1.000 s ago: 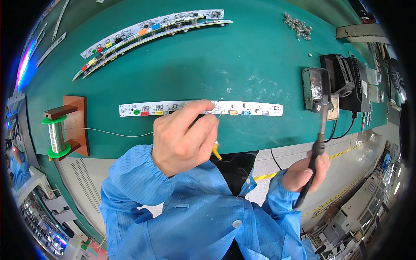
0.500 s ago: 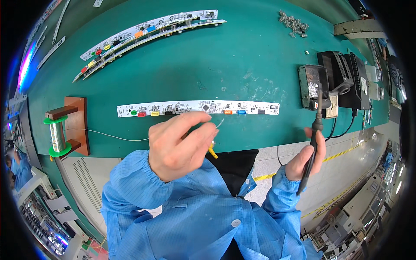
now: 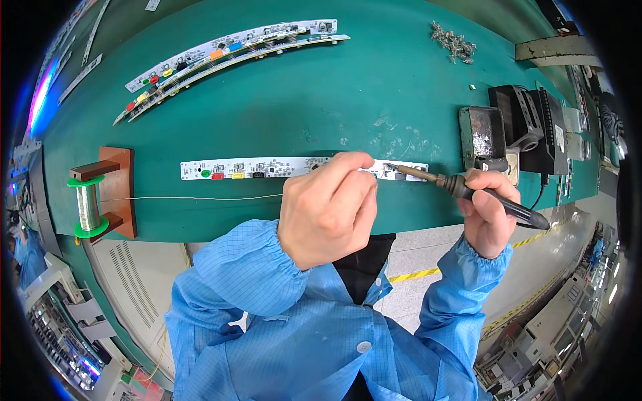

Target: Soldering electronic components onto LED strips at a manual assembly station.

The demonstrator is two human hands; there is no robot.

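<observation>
PCB (image 3: 284, 167) on tabletop (image 3: 267, 127); R hand (image 3: 491, 214) grip clamped on soldering iron (image 3: 458, 187), L hand (image 3: 328, 207) grip pinched on solder wire (image 3: 200, 198); prob. best: steady iron, feed wire gently.

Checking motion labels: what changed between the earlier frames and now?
The right hand swung the soldering iron left, tip from near the metal tray to the circuit board's right part. The left hand moved right, the solder wire now straighter. Neither let go. Spool and stacked boards stayed put.
</observation>
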